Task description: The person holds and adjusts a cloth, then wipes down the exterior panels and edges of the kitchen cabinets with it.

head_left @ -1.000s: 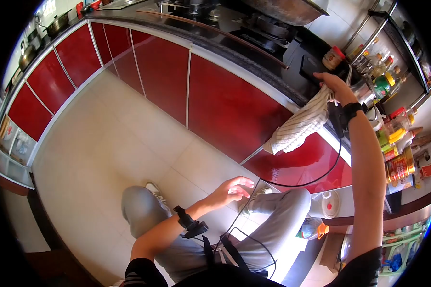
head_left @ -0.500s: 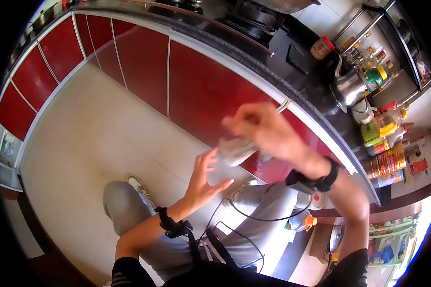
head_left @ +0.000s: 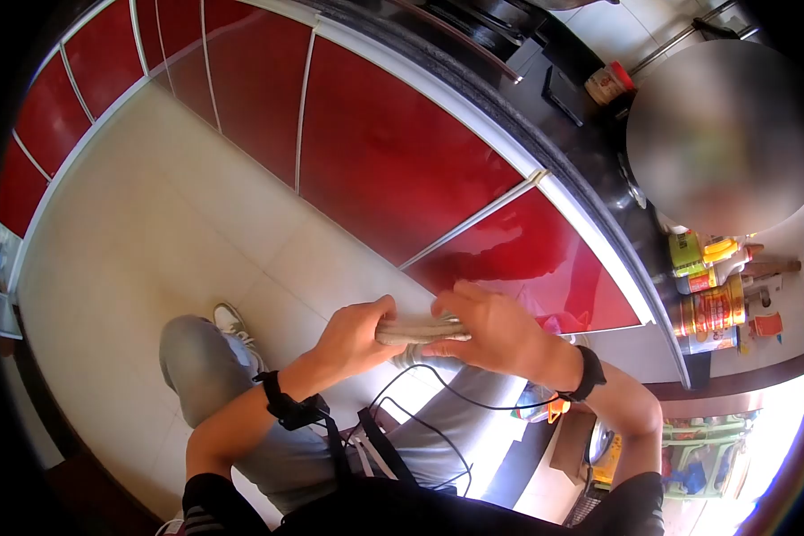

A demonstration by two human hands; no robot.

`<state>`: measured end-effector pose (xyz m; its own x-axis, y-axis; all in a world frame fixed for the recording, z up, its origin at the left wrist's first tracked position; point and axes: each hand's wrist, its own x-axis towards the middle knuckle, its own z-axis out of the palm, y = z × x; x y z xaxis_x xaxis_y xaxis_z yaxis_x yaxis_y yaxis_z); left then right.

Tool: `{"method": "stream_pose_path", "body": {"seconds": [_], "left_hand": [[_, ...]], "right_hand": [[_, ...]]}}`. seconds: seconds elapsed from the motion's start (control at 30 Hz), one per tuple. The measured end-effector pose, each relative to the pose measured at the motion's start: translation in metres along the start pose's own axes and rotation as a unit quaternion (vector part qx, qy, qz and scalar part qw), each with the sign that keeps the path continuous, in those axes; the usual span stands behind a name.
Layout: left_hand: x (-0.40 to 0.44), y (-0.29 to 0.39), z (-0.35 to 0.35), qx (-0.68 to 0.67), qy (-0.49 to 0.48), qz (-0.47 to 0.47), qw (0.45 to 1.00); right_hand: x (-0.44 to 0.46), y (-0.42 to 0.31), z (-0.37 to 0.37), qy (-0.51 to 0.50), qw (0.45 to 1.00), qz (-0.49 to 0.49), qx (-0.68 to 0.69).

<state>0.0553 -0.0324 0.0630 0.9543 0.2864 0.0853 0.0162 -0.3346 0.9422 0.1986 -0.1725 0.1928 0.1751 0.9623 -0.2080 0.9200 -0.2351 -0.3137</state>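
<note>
A light striped cloth (head_left: 415,331), folded into a small flat bundle, is held between my two hands above my lap. My left hand (head_left: 355,336) grips its left end, fingers bent and thumb on top. At its right end my right hand (head_left: 487,327) is closed on it, with the fingers over the top and the thumb below. Both wrists wear black straps. A black cable (head_left: 473,404) runs from near the right wrist down towards my waist.
Red cabinet doors (head_left: 402,134) stand in front, under a dark countertop (head_left: 590,188). On the counter are a red-lidded jar (head_left: 608,83), a flat black object (head_left: 564,94), and several bottles and jars at the right. A blurred round patch hides the upper right.
The cloth has come off the counter edge into both hands and is now folded small. My right hand moved down and left to meet my left hand. The view has shifted.
</note>
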Motion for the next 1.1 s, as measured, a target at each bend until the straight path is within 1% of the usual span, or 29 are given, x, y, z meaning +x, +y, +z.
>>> {"method": "stream_pose_path", "body": {"seconds": [0.03, 0.13, 0.23, 0.27, 0.37, 0.4, 0.5, 0.53, 0.63, 0.67, 0.77, 0.8, 0.9, 0.93, 0.97, 1.03, 1.07, 1.1], "left_hand": [[0.001, -0.001, -0.001, 0.026, -0.020, 0.007, 0.999], [0.004, -0.006, 0.002, 0.056, -0.034, 0.032, 0.997], [0.013, -0.007, 0.007, 0.067, 0.011, 0.050, 0.996], [0.016, -0.003, 0.006, 0.103, 0.016, 0.059, 0.993], [0.021, 0.005, 0.007, 0.214, 0.072, 0.138, 0.964], [0.021, 0.003, 0.008, 0.241, 0.058, 0.132, 0.960], [0.034, 0.014, 0.012, 0.273, 0.134, 0.221, 0.926], [0.033, 0.020, 0.012, 0.248, 0.120, 0.180, 0.944], [0.050, 0.046, 0.008, 0.304, 0.085, 0.263, 0.912], [0.055, 0.057, 0.005, 0.319, 0.038, 0.277, 0.906], [0.067, 0.086, 0.003, 0.349, -0.069, 0.276, 0.893], [0.073, 0.091, 0.008, 0.340, -0.055, 0.316, 0.884], [0.092, 0.129, 0.005, 0.385, -0.104, 0.358, 0.844], [0.097, 0.142, 0.010, 0.383, -0.065, 0.387, 0.836], [0.113, 0.160, 0.019, 0.374, -0.037, 0.405, 0.833], [0.119, 0.195, 0.031, 0.344, 0.017, 0.404, 0.848], [0.124, 0.208, 0.039, 0.322, 0.048, 0.403, 0.855], [0.131, 0.221, 0.048, 0.304, 0.057, 0.402, 0.862]], "right_hand": [[-0.005, 0.002, 0.002, -0.017, 1.000, 0.003, -0.026], [-0.020, 0.005, 0.006, 0.029, 0.994, -0.023, -0.100], [-0.034, 0.011, -0.008, 0.073, 0.989, -0.021, -0.127], [-0.039, 0.011, -0.012, 0.098, 0.984, -0.029, -0.148], [-0.057, 0.016, -0.021, 0.181, 0.957, -0.041, -0.221], [-0.062, 0.017, -0.024, 0.225, 0.949, -0.038, -0.218], [-0.081, 0.024, -0.037, 0.279, 0.945, -0.005, -0.171], [-0.087, 0.025, -0.041, 0.286, 0.945, 0.009, -0.160], [-0.105, 0.035, -0.052, 0.365, 0.910, -0.026, -0.195], [-0.113, 0.035, -0.058, 0.384, 0.900, -0.032, -0.202], [-0.140, 0.046, -0.063, 0.417, 0.886, -0.038, -0.197], [-0.147, 0.051, -0.060, 0.434, 0.883, -0.032, -0.179], [-0.176, 0.062, -0.060, 0.453, 0.877, -0.005, -0.157], [-0.187, 0.064, -0.063, 0.464, 0.870, -0.001, -0.165], [-0.206, 0.074, -0.066, 0.464, 0.862, 0.005, -0.204], [-0.245, 0.084, -0.074, 0.430, 0.865, 0.007, -0.257], [-0.255, 0.093, -0.070, 0.456, 0.850, 0.023, -0.265], [-0.271, 0.097, -0.075, 0.460, 0.848, 0.043, -0.262]]}}
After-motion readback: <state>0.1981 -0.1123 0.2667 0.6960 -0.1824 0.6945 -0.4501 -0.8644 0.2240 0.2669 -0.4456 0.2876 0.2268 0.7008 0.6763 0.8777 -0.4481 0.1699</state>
